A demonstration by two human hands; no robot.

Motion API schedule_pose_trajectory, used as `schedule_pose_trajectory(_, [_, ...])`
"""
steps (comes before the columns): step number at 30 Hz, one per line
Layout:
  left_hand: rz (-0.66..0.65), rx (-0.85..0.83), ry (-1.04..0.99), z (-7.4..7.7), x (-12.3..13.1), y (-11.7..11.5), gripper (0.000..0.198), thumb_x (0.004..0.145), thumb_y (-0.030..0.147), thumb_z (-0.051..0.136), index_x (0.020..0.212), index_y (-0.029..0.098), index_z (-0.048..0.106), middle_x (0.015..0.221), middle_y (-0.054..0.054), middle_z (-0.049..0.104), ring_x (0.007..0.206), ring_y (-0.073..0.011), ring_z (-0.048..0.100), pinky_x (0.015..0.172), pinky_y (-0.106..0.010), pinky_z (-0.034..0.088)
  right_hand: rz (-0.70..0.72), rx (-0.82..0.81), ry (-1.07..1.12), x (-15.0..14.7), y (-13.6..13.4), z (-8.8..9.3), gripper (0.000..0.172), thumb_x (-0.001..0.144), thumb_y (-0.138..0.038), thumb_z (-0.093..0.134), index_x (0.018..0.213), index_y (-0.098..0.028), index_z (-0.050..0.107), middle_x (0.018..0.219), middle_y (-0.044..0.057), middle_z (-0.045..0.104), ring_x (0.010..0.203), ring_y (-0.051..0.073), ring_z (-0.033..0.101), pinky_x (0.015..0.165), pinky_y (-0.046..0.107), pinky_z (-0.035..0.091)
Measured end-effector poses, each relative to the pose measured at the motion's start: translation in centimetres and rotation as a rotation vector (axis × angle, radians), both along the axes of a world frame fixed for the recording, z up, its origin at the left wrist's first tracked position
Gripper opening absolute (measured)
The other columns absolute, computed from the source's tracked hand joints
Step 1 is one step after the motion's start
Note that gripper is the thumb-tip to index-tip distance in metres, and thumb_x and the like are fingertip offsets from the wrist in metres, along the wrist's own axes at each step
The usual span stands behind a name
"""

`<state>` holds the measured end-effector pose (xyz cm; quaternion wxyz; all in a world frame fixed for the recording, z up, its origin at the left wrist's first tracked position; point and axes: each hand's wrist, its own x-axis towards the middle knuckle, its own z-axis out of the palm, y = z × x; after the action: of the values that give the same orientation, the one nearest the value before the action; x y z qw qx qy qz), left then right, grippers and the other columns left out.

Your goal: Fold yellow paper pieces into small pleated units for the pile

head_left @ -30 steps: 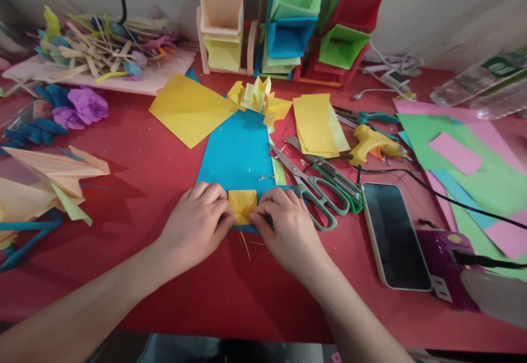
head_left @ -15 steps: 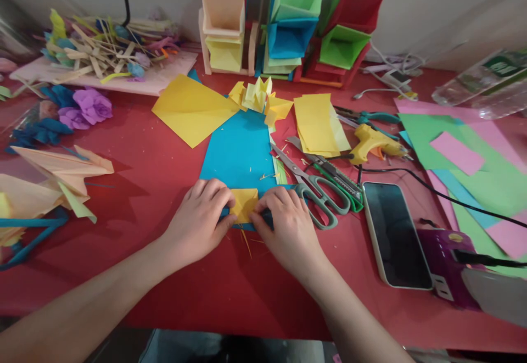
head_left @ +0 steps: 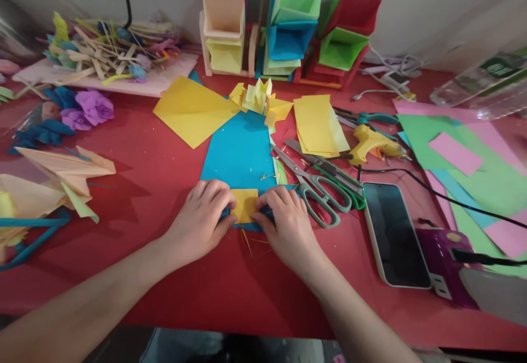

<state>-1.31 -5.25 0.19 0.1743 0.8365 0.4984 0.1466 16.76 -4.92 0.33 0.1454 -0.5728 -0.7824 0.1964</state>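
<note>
Between my two hands is a small folded piece of yellow paper, just above the near end of a blue sheet. My left hand pinches its left edge between thumb and bent fingers. At the right edge, my right hand pinches it the same way. The fingertips partly hide both side edges. Thin yellow paper scraps lie just below it. Several folded yellow pieces sit at the far end of the blue sheet.
Grey-handled scissors and a green cutter lie right of my right hand, near a phone. Behind them are yellow paper strips and a yellow glue gun. A larger yellow sheet lies at left; paper boxes stand behind.
The yellow piece's upper face showed diagonal creases before and now looks plain and flat. Both hands have stayed in nearly the same place at its sides.
</note>
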Motion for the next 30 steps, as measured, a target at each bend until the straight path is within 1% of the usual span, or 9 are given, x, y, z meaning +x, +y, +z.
schedule_pose_trajectory(3, [-0.106,0.013,-0.060,0.4,0.0,0.1,0.013,0.088,0.017,0.041,0.080,0.017,0.052,0.089,-0.006,0.052,0.086,-0.0193,0.043,0.075,-0.034,0.039,0.056,0.039,0.038,0.3,-0.2,-0.1,0.005,0.080,-0.015,0.056,0.079,-0.020,0.056,0.087,0.002,0.059,0.081,0.019,0.049,0.068,0.031,0.036])
schedule_pose_trajectory(6, [-0.165,-0.021,-0.098,0.5,-0.3,0.4,0.020,0.089,0.018,0.040,0.080,0.018,0.058,0.086,-0.004,0.054,0.085,-0.0180,0.045,0.075,-0.032,0.039,0.159,0.087,0.138,0.8,-0.3,-0.3,0.014,0.085,-0.013,0.049,0.080,-0.020,0.060,0.087,0.003,0.060,0.080,0.017,0.049,0.070,0.031,0.039])
schedule_pose_trajectory(10, [-0.192,-0.047,-0.126,0.1,-1.1,1.0,0.013,0.086,0.027,0.049,0.086,0.020,0.060,0.088,-0.004,0.056,0.087,-0.0186,0.046,0.076,-0.033,0.040,0.283,0.132,0.244,1.5,-0.1,-0.5,0.009,0.083,-0.021,0.055,0.087,-0.019,0.063,0.092,0.005,0.062,0.085,0.018,0.051,0.074,0.032,0.043])
schedule_pose_trajectory(14, [-0.220,-0.091,-0.116,-0.1,-1.7,1.4,0.026,0.077,0.040,0.059,0.094,0.021,0.058,0.094,-0.005,0.056,0.092,-0.0207,0.046,0.078,-0.035,0.041,0.320,0.158,0.214,1.6,0.0,-0.5,0.010,0.083,-0.020,0.055,0.087,-0.018,0.064,0.088,0.006,0.064,0.082,0.018,0.053,0.071,0.032,0.044])
schedule_pose_trajectory(20, [-0.240,-0.100,-0.119,0.1,-1.7,1.5,0.029,0.075,0.038,0.062,0.097,0.020,0.059,0.101,-0.006,0.055,0.097,-0.0214,0.046,0.084,-0.037,0.040,0.382,0.290,0.082,1.3,-0.5,-0.1,0.019,0.088,-0.017,0.047,0.086,-0.015,0.065,0.083,0.007,0.065,0.076,0.016,0.056,0.067,0.028,0.046])
schedule_pose_trajectory(23, [-0.233,-0.032,-0.200,0.2,-1.6,1.5,0.024,0.077,0.033,0.062,0.096,0.020,0.059,0.101,-0.006,0.058,0.097,-0.0204,0.048,0.085,-0.036,0.041,0.368,0.368,0.119,1.1,-0.6,0.1,0.016,0.086,-0.016,0.049,0.089,-0.015,0.064,0.084,0.006,0.066,0.075,0.015,0.057,0.068,0.028,0.047])
schedule_pose_trajectory(27, [-0.144,0.056,-0.440,0.7,-1.3,1.2,0.009,0.082,0.022,0.056,0.089,0.020,0.061,0.087,-0.003,0.064,0.086,-0.0161,0.055,0.079,-0.031,0.043,0.242,0.345,0.391,0.9,-0.4,0.9,0.012,0.085,-0.018,0.051,0.087,-0.017,0.063,0.086,0.005,0.066,0.079,0.014,0.060,0.070,0.027,0.049])
schedule_pose_trajectory(29, [-0.039,-0.038,-0.555,1.0,-1.0,0.8,0.007,0.081,0.021,0.056,0.084,0.019,0.061,0.079,-0.002,0.063,0.077,-0.0145,0.056,0.072,-0.028,0.045,0.163,0.272,0.518,0.8,-0.4,1.3,0.011,0.084,-0.019,0.052,0.084,-0.019,0.063,0.082,0.004,0.066,0.078,0.014,0.061,0.068,0.026,0.050])
schedule_pose_trajectory(30, [0.019,-0.134,-0.612,1.2,-0.7,0.6,0.007,0.081,0.023,0.056,0.081,0.019,0.061,0.076,-0.002,0.062,0.073,-0.0136,0.056,0.067,-0.026,0.045,0.127,0.234,0.557,0.8,-0.3,1.5,0.010,0.084,-0.019,0.053,0.084,-0.019,0.063,0.080,0.003,0.066,0.077,0.014,0.062,0.067,0.026,0.050])
